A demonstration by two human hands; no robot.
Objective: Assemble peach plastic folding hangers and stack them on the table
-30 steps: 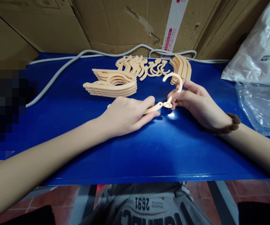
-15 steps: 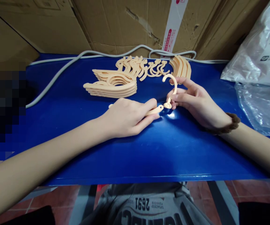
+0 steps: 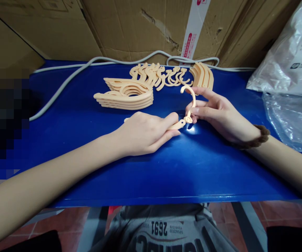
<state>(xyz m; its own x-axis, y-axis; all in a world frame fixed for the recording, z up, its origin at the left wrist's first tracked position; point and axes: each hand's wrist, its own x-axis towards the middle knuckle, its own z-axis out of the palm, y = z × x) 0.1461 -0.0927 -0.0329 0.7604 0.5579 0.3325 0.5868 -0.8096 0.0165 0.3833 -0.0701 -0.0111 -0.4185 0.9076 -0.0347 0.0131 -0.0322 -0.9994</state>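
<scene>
My left hand (image 3: 148, 133) is closed around a beige plastic hanger arm (image 3: 178, 125); most of the piece is hidden under the fingers, and its holed end sticks out to the right. Between the thumb and fingers of my right hand (image 3: 211, 108) is a beige hanger hook (image 3: 193, 98), upright, its curve at the top. The hook's round base is right at the holed end of the arm; I cannot tell whether they are joined. Behind my left hand lies a stack of beige hanger arms (image 3: 130, 101). Several loose hooks (image 3: 151, 75) lie in a row farther back.
More curved beige pieces (image 3: 204, 75) stand behind my right hand. A white cable (image 3: 69, 82) runs along the back of the blue table (image 3: 145, 182). Cardboard boxes (image 3: 130, 31) rise behind it. Clear plastic bags (image 3: 284, 66) lie at the right.
My left hand has moved slightly right with the hanger arm. The hook has tilted and shifted a little left at its top, and its base now meets the arm's end.
</scene>
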